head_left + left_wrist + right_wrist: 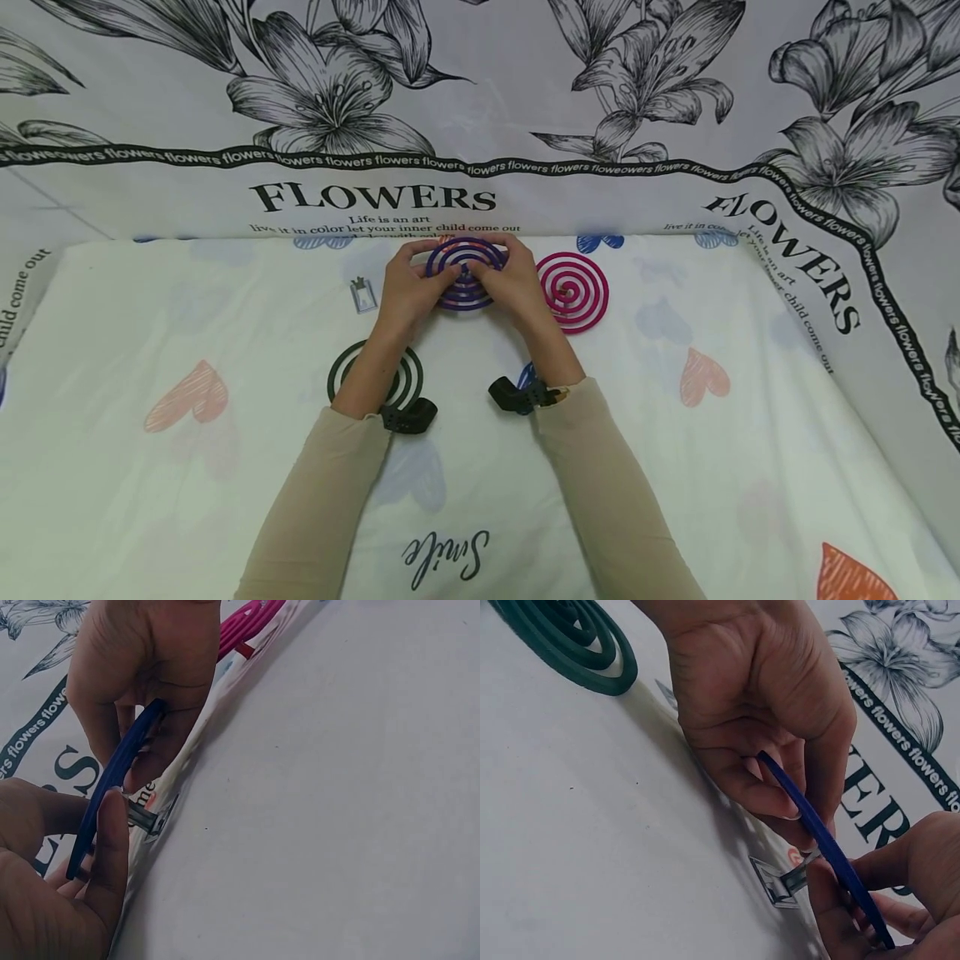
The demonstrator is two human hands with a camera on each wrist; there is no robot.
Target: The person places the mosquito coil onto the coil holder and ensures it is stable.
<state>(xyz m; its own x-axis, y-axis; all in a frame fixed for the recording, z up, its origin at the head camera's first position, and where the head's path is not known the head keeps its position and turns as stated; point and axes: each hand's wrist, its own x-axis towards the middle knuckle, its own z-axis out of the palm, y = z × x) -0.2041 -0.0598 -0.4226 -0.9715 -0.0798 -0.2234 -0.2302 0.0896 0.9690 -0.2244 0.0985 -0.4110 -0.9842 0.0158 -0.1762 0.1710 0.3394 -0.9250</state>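
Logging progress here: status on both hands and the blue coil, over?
Left hand and right hand gripping blue coil. Metal stand just below, contact unclear. Pink coil beside right hand, not blocking.

The head view looks forward and down from above over the cloth [712, 483], while the left-wrist and right-wrist views, close and tilted, face forward low across it toward the blue coil [829, 849], shared by all three.
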